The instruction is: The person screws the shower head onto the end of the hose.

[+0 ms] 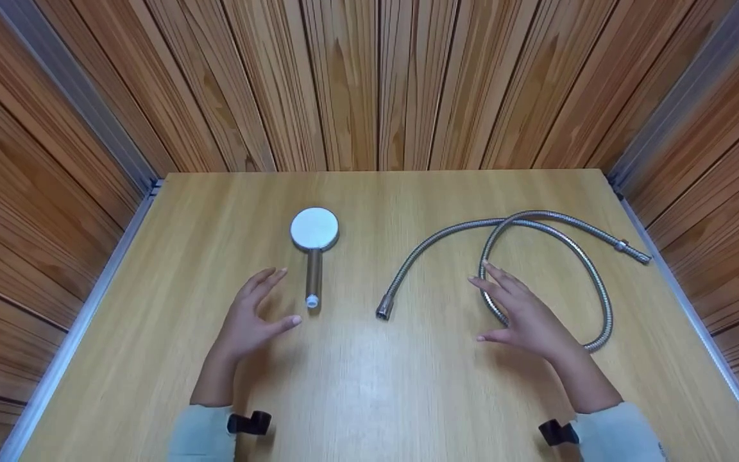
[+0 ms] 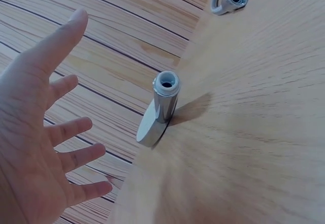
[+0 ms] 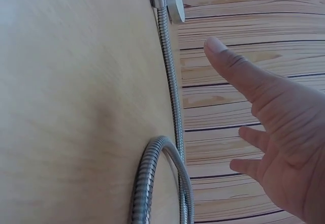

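Note:
A hand shower (image 1: 314, 230) with a round white face lies on the table, its handle pointing toward me. My left hand (image 1: 252, 321) hovers just left of that handle, fingers spread and holding nothing. In the left wrist view the handle's threaded white end (image 2: 166, 84) faces the camera. To the right lies a looped metal shower hose (image 1: 602, 298), with one end fitting (image 1: 385, 307) near the table's middle and the other at the far right. My right hand (image 1: 523, 317) is above the loop's left side, fingers apart, gripping nothing; the hand hides part of the hose.
The wooden table (image 1: 356, 391) is enclosed by plank walls (image 1: 344, 83) at the back and both sides. Grey metal rails (image 1: 87, 340) run along its side edges. A black strap piece (image 1: 249, 423) sits at each sleeve cuff.

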A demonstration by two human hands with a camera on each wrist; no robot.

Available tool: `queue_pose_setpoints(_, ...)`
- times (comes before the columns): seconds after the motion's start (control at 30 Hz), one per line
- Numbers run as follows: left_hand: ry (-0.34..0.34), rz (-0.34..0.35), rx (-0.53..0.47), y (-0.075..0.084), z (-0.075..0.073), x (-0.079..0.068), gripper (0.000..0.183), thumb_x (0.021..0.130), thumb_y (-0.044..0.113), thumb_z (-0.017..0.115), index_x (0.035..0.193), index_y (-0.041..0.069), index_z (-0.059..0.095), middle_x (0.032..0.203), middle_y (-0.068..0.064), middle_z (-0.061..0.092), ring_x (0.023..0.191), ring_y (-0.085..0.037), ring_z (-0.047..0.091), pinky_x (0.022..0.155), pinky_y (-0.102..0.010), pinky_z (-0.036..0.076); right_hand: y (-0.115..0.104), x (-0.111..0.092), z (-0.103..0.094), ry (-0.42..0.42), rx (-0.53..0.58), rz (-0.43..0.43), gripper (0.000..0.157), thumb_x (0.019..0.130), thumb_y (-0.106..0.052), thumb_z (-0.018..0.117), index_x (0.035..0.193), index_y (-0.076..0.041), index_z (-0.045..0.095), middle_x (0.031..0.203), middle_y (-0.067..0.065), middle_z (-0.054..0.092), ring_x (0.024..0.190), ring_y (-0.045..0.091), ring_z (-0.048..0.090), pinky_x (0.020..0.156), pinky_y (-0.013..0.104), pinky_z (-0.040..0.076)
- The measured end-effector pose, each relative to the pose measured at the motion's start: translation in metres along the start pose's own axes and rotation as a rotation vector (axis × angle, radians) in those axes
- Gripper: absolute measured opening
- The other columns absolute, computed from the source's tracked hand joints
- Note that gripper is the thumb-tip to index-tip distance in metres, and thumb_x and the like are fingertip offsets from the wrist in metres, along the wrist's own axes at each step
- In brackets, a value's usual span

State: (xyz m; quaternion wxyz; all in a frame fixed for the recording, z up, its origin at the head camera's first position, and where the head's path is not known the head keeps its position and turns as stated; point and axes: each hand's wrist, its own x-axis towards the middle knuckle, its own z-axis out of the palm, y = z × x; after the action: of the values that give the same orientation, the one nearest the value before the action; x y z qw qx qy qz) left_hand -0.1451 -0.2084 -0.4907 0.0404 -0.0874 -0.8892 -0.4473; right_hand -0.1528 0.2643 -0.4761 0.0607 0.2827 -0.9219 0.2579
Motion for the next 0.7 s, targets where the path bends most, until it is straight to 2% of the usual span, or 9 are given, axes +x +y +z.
queue_pose_setpoints(0.13,-0.025,-0.012,-0.07,-0.002,0.002,0.003,0.085,0.074,0.042,0.084,0.148,0.028,0.043,0.154,-0.007,0.032,0.142,-0.034,0.027,0.108,-0.065,0.029,-0.001,0.005,0.005,-0.019,0.11,0.022,0.099,0.058,-0.01,0.094,0.145,-0.016,0.047,0.156,0.013,0.031,0.138,0.04,0.033,0.103,0.058,0.042)
queue_pose_setpoints(0.33,-0.07,-0.048,-0.2,-0.003,0.006,0.009,0.084,0.077,0.029,0.084,0.149,0.023,0.041,0.154,-0.008,0.032,0.139,-0.032,0.032,0.112,-0.059,0.029,-0.005,0.015,0.013,-0.043,0.219,0.04,0.097,0.059,-0.007,0.093,0.145,-0.018,0.048,0.156,0.008,0.033,0.14,0.036,0.033,0.105,0.053,0.041)
queue_pose_setpoints(0.43,-0.095,-0.08,-0.266,0.006,0.005,0.01,0.084,0.078,0.024,0.083,0.15,0.02,0.039,0.154,-0.011,0.032,0.137,-0.035,0.036,0.111,-0.058,0.03,-0.007,0.021,0.018,-0.063,0.263,0.051,0.094,0.062,-0.008,0.092,0.145,-0.019,0.048,0.157,0.006,0.032,0.141,0.034,0.03,0.107,0.052,0.039)
queue_pose_setpoints(0.57,-0.12,-0.125,-0.304,0.019,0.002,0.012,0.081,0.082,0.021,0.08,0.151,0.015,0.037,0.153,-0.014,0.032,0.136,-0.037,0.037,0.111,-0.058,0.032,-0.008,0.028,0.025,-0.072,0.33,0.058,0.089,0.065,-0.007,0.09,0.144,-0.017,0.05,0.156,0.006,0.033,0.143,0.033,0.028,0.109,0.054,0.035)
queue_pose_setpoints(0.7,-0.129,-0.173,-0.371,0.008,0.006,0.018,0.076,0.086,0.015,0.075,0.151,0.014,0.036,0.154,-0.012,0.032,0.135,-0.037,0.039,0.11,-0.058,0.034,-0.006,0.035,0.033,-0.037,0.392,0.068,0.08,0.068,-0.006,0.089,0.14,-0.013,0.054,0.153,0.006,0.039,0.141,0.031,0.031,0.111,0.053,0.032)
